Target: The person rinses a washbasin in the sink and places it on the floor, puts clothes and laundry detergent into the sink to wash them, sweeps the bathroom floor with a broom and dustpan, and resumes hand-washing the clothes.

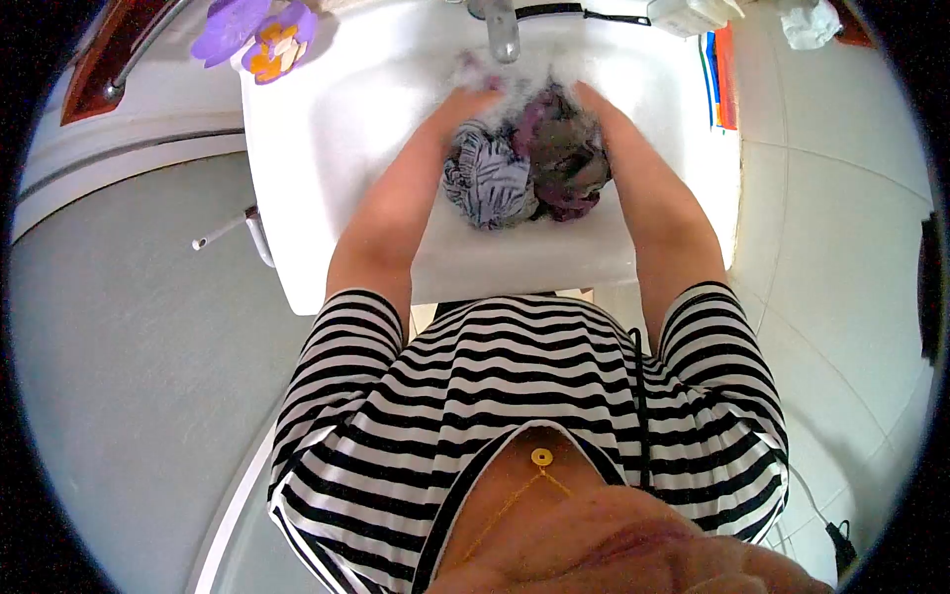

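Note:
A wet bundle of dark purplish-brown cloth [569, 158] lies in the white sink [346, 129], under the tap [503, 40]. Against its left side rests a grey cloth with dark stripes [490, 183], bunched up. My left hand [477, 101] reaches in at the upper left of the bundle, among white suds or splashing water and a bit of purple cloth. On the other side, my right hand [588, 99] touches the upper right edge of the dark cloth. Water, suds and cloth hide the fingers of both hands, so their grip does not show.
Purple flower-shaped decorations [277, 45] sit at the sink's back left corner. A black-handled object [594, 14] lies behind the tap, near a pale container [688, 15]. Colourful packets [722, 79] stand along the right rim. A white holder [259, 238] sticks out at left.

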`<state>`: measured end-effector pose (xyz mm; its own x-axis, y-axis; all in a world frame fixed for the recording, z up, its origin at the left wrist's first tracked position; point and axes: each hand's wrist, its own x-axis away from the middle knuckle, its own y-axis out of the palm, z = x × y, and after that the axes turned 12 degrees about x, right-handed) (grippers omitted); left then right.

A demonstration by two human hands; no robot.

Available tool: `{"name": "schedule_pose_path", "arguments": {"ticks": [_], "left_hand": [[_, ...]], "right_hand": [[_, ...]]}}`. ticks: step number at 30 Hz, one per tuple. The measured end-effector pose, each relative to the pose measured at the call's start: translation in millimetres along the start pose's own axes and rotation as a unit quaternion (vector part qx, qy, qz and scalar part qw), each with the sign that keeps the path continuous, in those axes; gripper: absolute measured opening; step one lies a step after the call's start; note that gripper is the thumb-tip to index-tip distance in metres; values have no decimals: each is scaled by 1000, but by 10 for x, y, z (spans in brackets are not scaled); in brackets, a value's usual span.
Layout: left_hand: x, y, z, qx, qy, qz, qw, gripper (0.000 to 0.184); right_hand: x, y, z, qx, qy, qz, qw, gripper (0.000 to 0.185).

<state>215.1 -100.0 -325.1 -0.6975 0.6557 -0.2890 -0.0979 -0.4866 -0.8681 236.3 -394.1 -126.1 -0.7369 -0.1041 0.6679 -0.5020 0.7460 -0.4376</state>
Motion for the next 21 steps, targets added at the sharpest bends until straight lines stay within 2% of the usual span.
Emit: {"name": "schedule_pose_path", "arguments": {"ticks": [1,2,3,5,6,7,8,9,10,11,12,13,15,16,17,18,19,20,21], "left_hand": [[-340,-480,387,253,-179,-86,947,49],[-699,-998,803,436,-380,-84,811,46],[-792,-1307,1089,433,-388,-83,809,46],[-821,-1827,1590,280,-280,-167,903,45],[-740,-2119,1886,257,-234,-134,928,48],[-596,-2349,2132,234,-187,-101,949,50],[-454,-2414,2278,234,-192,-101,948,50],[-320,-2418,2396,289,-215,-29,933,53],[-219,-2410,2496,343,-237,42,908,55],[-146,-2378,2648,347,-244,38,905,55],[-97,-2322,2800,215,-230,29,949,57],[-75,-2260,2868,81,-209,18,974,59],[-32,-2087,2822,65,-208,12,976,57],[-49,-2005,2726,46,-204,10,978,55],[-61,-1927,2644,49,-206,7,977,55],[-56,-1853,2562,2,-201,-9,980,54],[-76,-1784,2441,-47,-193,-24,980,52],[-122,-1719,2300,-44,-193,-25,980,52],[-175,-1641,2149,-28,-215,-42,975,50]], "right_hand": [[61,39,-82,110,-59,-14,992,49],[118,70,-173,218,-119,-29,968,48],[239,17,-139,-95,24,-107,989,42],[72,-198,-112,60,-126,-290,947,41],[329,-67,-180,167,-222,-194,941,38],[777,91,-257,267,-311,-93,907,36],[1126,80,-319,225,-369,-63,900,42],[1368,222,-123,232,-285,51,929,54],[1603,220,-142,282,-253,55,924,65],[1681,314,-47,343,-311,85,882,66],[1741,408,13,401,-367,115,832,68],[1742,458,27,400,-363,110,834,68],[1768,559,-41,547,-317,136,763,64],[1685,569,-97,547,-315,133,764,64],[1545,573,-154,310,-247,56,916,57],[1400,590,-187,45,-156,-24,986,51],[1202,647,-53,47,-154,-24,987,51],[982,743,213,217,-347,141,901,47],[812,797,359,366,-505,290,726,44]]}}
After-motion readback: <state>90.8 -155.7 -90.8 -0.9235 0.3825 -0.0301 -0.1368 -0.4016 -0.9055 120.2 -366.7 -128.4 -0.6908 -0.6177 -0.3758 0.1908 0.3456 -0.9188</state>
